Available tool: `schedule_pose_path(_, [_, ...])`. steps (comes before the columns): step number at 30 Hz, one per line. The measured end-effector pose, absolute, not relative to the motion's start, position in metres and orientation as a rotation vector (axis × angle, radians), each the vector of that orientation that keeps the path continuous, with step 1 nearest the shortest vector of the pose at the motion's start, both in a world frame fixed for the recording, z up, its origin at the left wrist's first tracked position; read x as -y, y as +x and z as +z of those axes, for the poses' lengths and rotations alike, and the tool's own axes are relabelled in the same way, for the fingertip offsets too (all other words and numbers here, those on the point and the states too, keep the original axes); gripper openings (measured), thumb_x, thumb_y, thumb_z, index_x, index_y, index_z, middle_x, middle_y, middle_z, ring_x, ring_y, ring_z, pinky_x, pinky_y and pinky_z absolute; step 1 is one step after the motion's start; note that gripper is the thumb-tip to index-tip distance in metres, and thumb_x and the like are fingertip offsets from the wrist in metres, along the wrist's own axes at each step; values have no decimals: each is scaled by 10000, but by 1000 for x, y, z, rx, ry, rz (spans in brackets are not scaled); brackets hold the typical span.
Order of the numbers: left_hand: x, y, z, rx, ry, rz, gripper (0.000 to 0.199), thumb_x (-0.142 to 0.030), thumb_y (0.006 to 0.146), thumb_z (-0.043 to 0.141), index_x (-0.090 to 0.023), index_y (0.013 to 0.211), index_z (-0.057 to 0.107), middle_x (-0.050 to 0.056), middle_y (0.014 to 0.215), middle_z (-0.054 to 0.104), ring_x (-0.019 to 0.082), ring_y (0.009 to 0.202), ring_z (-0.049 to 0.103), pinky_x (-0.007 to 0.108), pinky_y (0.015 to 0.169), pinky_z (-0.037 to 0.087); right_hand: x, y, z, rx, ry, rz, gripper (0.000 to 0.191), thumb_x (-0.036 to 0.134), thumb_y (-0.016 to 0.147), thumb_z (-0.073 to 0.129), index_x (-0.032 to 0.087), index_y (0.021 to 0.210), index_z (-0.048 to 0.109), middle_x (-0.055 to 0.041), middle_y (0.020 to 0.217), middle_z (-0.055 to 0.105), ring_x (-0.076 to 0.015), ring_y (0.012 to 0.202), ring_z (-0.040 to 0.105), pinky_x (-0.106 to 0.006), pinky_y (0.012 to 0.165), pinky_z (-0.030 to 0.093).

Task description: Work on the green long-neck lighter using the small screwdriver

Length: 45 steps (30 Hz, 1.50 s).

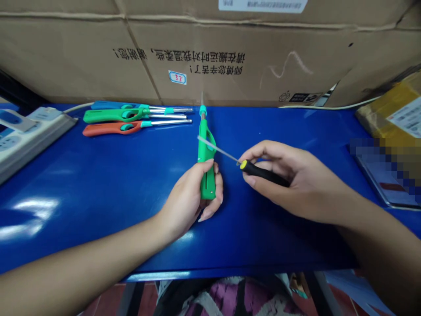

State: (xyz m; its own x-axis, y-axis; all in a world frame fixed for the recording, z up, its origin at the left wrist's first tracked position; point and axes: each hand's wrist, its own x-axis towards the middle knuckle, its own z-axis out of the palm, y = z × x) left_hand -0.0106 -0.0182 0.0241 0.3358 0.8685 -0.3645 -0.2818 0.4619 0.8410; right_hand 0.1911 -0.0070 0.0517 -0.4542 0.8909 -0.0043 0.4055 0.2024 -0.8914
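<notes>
My left hand is closed around the lower body of a green long-neck lighter, which points away from me with its teal collar and metal neck at the far end. In my right hand is a screwdriver with a black handle and a yellow ring at its front. Its thin shaft reaches left over the lighter, near the trigger opening; whether the tip touches the body I cannot tell. At the back left lie several more long-neck lighters: an orange one, a green one and a blue one.
A cardboard box with printed writing walls off the back of the blue table. A white power strip sits at the left. On the right are a taped yellow-brown package and a flat dark-screened device, partly blurred out.
</notes>
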Motion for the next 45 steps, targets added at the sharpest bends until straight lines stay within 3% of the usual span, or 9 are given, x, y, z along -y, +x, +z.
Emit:
schedule_pose_path(4, [21, -15, 21, -980, 850, 946, 303, -428, 989, 397, -205, 810, 495, -40, 583, 559, 65, 333, 352, 211, 352, 255, -1, 205, 62, 2147, -1140, 933, 159, 289, 909, 679, 278, 1054, 740, -14, 1048, 777, -182, 917, 714, -289, 787, 561])
schedule_pose_path(12, [20, -18, 18, -1030, 879, 959, 343, -477, 1008, 387, -220, 808, 495, -44, 585, 528, 80, 339, 362, 251, 367, 236, -3, 218, 69, 2336, -1132, 1012, 170, 344, 904, 689, 265, 980, 819, -7, 815, 804, -152, 652, 712, -252, 579, 534])
schedule_pose_path(18, [20, -19, 16, -1039, 863, 946, 366, -519, 991, 425, -219, 797, 506, -37, 586, 515, 82, 352, 358, 256, 373, 225, -5, 217, 66, 2288, -1166, 1130, 169, 358, 897, 687, 286, 960, 827, -5, 816, 801, -166, 690, 711, -267, 576, 517])
schedule_pose_path(25, [22, -19, 17, -1056, 919, 987, 369, -489, 999, 424, -209, 772, 506, -40, 554, 490, 77, 363, 382, 208, 350, 275, -5, 215, 68, 2222, -1294, 1322, 227, 423, 878, 686, 239, 880, 818, 8, 569, 654, -106, 486, 518, -240, 431, 381])
schedule_pose_path(29, [25, -17, 21, -1092, 937, 1057, 346, -488, 986, 472, -210, 782, 496, -42, 562, 473, 86, 437, 404, 169, 354, 293, -5, 211, 70, 2167, -1450, 1605, 347, 499, 873, 671, 209, 704, 758, 16, 503, 579, -97, 478, 488, -230, 449, 352])
schedule_pose_path(33, [28, -18, 23, -1097, 957, 1079, 324, -479, 974, 512, -211, 793, 484, -45, 596, 468, 85, 499, 433, 146, 388, 315, -3, 208, 70, 2155, -1486, 1669, 402, 549, 887, 632, 207, 711, 749, 29, 471, 516, -87, 438, 415, -232, 419, 299])
schedule_pose_path(38, [26, -20, 21, -1084, 914, 1095, 356, -471, 982, 497, -200, 752, 474, -47, 557, 447, 73, 475, 405, 151, 405, 314, 4, 205, 67, 2319, -1330, 1276, 340, 482, 912, 635, 207, 731, 718, 16, 597, 617, -104, 514, 495, -239, 451, 359])
schedule_pose_path(41, [22, -20, 20, -1069, 882, 1109, 358, -442, 989, 486, -197, 730, 466, -47, 529, 432, 70, 448, 381, 161, 397, 294, 5, 206, 61, 2447, -1056, 769, 159, 333, 930, 646, 206, 860, 711, 12, 739, 696, -114, 631, 603, -250, 577, 443])
schedule_pose_path(45, [17, -20, 20, -1065, 795, 1141, 309, -409, 986, 488, -206, 756, 450, -58, 517, 419, 70, 404, 340, 179, 375, 240, 7, 204, 55, 2594, -883, 106, 93, 262, 939, 620, 206, 978, 683, -9, 824, 704, -153, 692, 634, -306, 610, 421])
